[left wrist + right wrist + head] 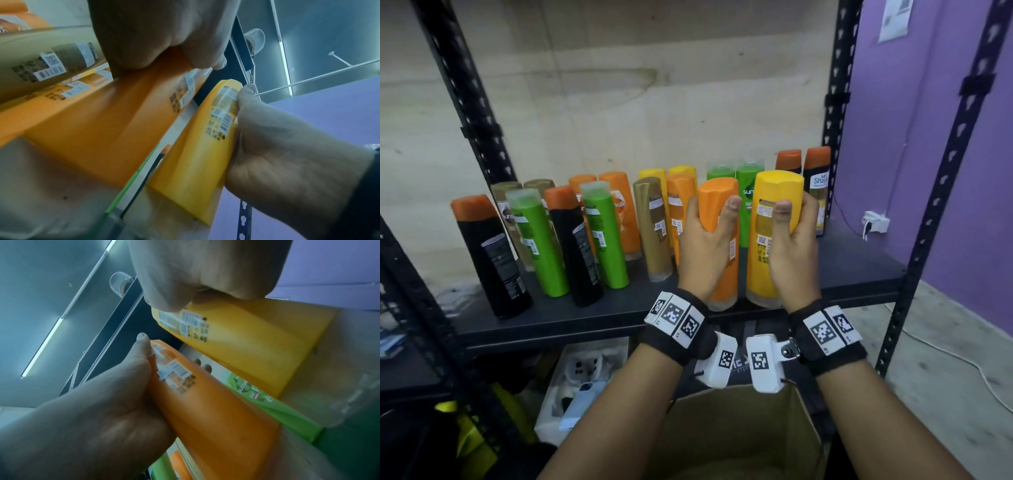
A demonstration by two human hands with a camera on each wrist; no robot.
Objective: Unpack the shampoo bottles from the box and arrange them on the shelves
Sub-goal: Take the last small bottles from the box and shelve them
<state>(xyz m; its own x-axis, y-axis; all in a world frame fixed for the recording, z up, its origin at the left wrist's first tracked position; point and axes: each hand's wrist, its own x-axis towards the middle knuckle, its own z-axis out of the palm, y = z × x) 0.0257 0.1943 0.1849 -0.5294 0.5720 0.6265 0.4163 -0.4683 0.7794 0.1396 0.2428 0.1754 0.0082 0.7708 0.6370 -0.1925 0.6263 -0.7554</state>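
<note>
Smooth plastic with a soft sheen is seen on the orange bottle point(717, 219) and the yellow bottle point(774, 205), each stuck with little paper barcode labels. The shelf point(619, 311) board looks matt and dark, framed by black perforated metal posts point(835, 102). Behind it, pale wood-grain panel point(619, 85) is shown, kinda scuffed. Plain brown cardboard makes up the box point(739, 435). Black cloth wristbands point(671, 339) are worn, paper-like printed tags on them.

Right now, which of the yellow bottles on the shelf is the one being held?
The front yellow bottle, standing at the shelf edge, gripped by the right hand. The other two yellow bottles stand untouched in the back row.
</note>
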